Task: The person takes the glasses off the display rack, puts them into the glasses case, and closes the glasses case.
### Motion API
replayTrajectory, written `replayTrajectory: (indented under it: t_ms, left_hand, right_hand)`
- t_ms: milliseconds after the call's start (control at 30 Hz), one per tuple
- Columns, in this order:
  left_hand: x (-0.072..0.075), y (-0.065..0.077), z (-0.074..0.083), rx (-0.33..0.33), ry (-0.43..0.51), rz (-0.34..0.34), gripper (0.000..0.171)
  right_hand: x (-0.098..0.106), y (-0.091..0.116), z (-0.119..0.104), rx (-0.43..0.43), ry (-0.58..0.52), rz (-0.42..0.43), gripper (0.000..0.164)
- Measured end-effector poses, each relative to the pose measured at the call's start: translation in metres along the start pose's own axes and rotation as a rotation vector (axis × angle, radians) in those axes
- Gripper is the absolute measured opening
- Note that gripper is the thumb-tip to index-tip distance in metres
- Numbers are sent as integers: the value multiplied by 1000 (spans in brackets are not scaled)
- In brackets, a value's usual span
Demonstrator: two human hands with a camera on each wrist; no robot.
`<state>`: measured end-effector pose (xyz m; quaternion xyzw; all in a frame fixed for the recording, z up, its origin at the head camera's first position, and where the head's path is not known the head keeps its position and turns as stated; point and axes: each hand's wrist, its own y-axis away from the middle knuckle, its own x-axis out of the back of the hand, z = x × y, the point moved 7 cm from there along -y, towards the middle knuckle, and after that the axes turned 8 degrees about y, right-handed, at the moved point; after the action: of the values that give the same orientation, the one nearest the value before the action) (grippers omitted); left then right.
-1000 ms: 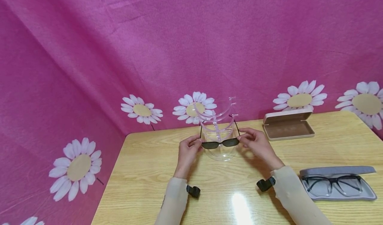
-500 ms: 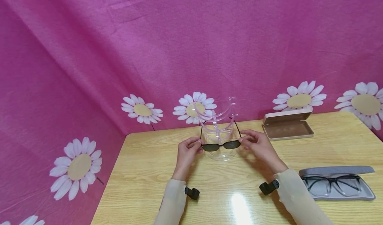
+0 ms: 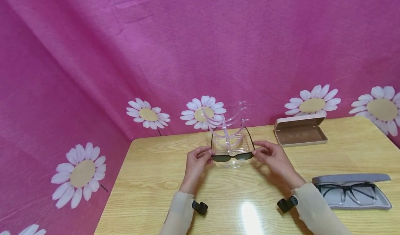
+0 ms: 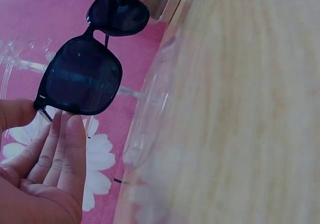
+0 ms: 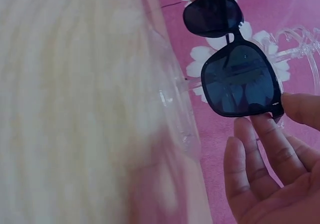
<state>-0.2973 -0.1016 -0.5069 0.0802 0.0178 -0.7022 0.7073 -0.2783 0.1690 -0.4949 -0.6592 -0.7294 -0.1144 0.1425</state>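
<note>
Black sunglasses (image 3: 222, 158) with dark lenses are held level between both hands, temples unfolded and pointing toward the back. My left hand (image 3: 196, 164) pinches the frame's left corner at the hinge between thumb and fingers, as the left wrist view also shows on the sunglasses (image 4: 82, 77). On the opposite corner, my right hand (image 3: 276, 160) has the same kind of pinch, its thumb and fingers (image 5: 267, 139) close to the lens edge. Just behind and between the temples stands a clear acrylic eyewear stand (image 3: 225, 132) with curved arms. Whether the temples touch it I cannot tell.
An open beige glasses case (image 3: 301, 137) lies at the back right of the wooden table (image 3: 150, 179). At the front right, an open grey case (image 3: 384, 200) holds black-rimmed clear glasses (image 3: 347, 193). A pink flowered cloth (image 3: 175, 54) hangs behind and at left.
Both hands have drawn the sunglasses toward the front edge, away from the stand's arms. The right hand has also shifted slightly right. The stand and cases have stayed put.
</note>
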Motion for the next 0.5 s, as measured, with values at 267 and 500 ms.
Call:
replayTrajectory:
  t_ms: [267, 500]
  left_hand:
    - [0, 9, -3, -10, 30, 0, 29]
    - [-1, 16, -2, -12, 39, -5, 26]
  right_hand:
    - [1, 8, 1, 14, 23, 15, 46]
    - [3, 15, 1, 14, 59, 24, 48]
